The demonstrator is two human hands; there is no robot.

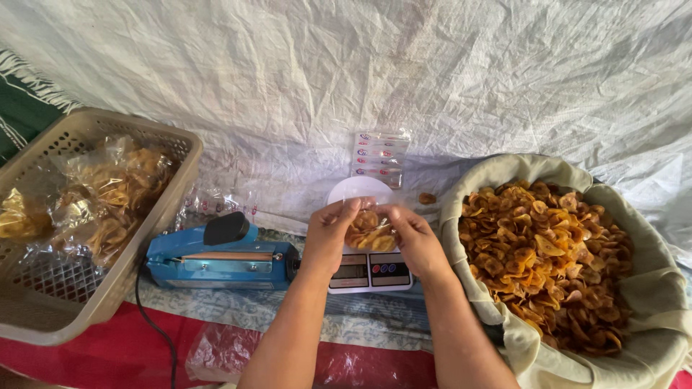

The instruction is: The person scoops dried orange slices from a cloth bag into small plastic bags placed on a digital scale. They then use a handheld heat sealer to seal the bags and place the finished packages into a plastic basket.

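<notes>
Centrally, bag: a small clear plastic bag (370,232) part-filled with golden fried chips, held up just below the middle of the frame, over the scale.
Left hand: the left hand (329,234) grips the bag's left edge; its fingers (349,210) are curled shut on the plastic near the mouth.
Right hand: the right hand (416,241) pinches the bag's right edge, fingers closed on the plastic, thumb toward the bag's top.
Scale: a small white digital kitchen scale (370,271) sits directly under the bag, its round white platter partly hidden by the hands and its display panel toward the lower edge.
Sealer: a blue heat sealer (220,258) with a black knob lies just left of the scale, a black cord running down from it toward the bottom edge.
Chip basket: at the right of the frame, a large round basket lined with pale cloth (652,288) is heaped with loose chips (544,259); its rim is near the right forearm.
Stray chip: one chip (427,197) lies on the sheet between scale and basket.
Empty bags: a stack of flat printed bags (380,155) lies above the scale.
Crate: at the left, a beige perforated plastic crate (155,209) holds filled chip bags (119,191).
Ground cover: a white woven sheet (432,65) fills the upper frame.
</notes>
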